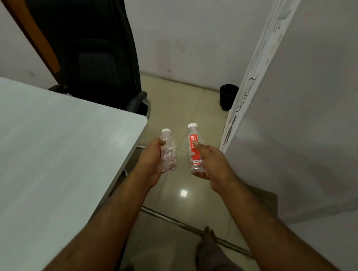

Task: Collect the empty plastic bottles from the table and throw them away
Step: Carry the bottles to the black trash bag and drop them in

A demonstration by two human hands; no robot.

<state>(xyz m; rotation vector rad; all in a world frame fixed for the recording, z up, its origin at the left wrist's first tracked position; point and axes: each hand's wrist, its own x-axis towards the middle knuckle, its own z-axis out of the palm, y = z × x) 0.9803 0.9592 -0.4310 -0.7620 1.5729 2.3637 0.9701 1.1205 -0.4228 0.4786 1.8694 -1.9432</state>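
Tabletop (48, 143) left of your left hand (152, 160); tiled floor (177, 198) below, black bin (228, 97) ahead.

Both arms reach forward, bare. Left hand (151, 158) curls closed, thumb on top of its fingers; right hand (212, 162) is clenched too, forefinger stretched ahead of the rest.

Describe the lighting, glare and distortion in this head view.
Head view: dim, even light; a bright square glare on the floor tiles below the bottles; wide-angle bending tilts the table and partition; forearms slightly soft near the frame's bottom.
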